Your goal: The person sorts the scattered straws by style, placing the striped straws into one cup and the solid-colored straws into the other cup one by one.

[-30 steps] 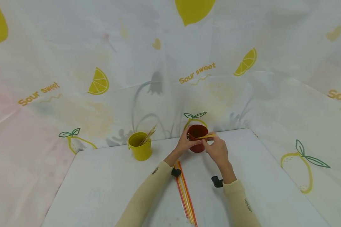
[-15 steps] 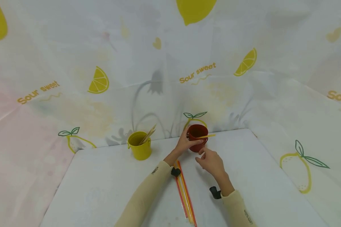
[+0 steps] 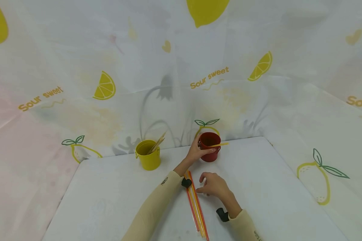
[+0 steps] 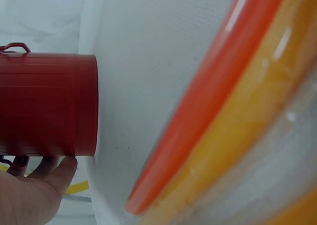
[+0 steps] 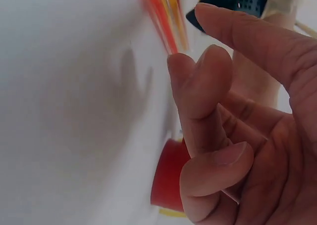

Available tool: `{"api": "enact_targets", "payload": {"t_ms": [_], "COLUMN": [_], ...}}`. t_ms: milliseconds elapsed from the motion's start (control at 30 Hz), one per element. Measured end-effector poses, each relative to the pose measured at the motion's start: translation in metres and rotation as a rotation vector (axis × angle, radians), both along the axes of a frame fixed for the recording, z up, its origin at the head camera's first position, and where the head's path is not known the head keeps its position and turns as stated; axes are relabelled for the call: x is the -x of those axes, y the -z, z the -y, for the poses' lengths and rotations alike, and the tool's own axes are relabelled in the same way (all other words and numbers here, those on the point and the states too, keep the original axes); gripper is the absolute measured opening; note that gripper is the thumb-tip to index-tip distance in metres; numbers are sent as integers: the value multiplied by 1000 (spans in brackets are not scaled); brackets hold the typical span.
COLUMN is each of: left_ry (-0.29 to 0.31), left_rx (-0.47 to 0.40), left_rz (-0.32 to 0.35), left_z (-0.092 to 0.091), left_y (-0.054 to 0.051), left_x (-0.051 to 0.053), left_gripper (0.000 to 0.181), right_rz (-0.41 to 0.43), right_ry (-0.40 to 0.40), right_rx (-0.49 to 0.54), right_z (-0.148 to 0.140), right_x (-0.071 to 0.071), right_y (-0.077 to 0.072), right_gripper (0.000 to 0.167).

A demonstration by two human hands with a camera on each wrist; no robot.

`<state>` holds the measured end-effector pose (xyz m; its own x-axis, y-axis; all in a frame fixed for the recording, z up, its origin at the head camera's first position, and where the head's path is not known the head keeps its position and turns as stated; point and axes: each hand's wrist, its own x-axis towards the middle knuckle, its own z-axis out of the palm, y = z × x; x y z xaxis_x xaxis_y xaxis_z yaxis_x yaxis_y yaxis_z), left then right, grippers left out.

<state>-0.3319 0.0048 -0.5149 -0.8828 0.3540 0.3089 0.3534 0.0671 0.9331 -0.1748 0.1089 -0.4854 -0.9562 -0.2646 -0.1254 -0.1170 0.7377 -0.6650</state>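
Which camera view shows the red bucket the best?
The head view: it shows the red bucket with its opening. The left wrist view shows its side closely, cut by the picture edge; the right wrist view, only part behind the fingers.

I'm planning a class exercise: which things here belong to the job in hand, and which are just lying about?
Likely the job:
red bucket, in the left hand
yellow stick at its rim
coloured sticks near the right hand

Seemingly lying about:
yellow bucket
wooden sticks inside it

Lemon-print backdrop [image 3: 181,57] behind white table [image 3: 114,197]
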Motion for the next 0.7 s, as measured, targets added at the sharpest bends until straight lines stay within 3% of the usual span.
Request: {"api": "enact_targets", "payload": {"t_ms": [200, 433, 700], "left_ry": [-15, 15, 27], "left_rx": [18, 3, 21], "left_rz": [8, -19, -7], "left_z": [0, 6, 7], "left_y": [-3, -28, -33], "left_x": [-2, -18, -21], "left_gripper": [73, 72, 72], "right_rz": [16, 22, 56], "right_ry": [-35, -37, -27], "right_rx": [-21, -5, -24], "right_z": [10, 12, 10], "right_x": [-6, -8, -9], "right_y": [4, 6, 8], "right_gripper": [29, 27, 28]}}
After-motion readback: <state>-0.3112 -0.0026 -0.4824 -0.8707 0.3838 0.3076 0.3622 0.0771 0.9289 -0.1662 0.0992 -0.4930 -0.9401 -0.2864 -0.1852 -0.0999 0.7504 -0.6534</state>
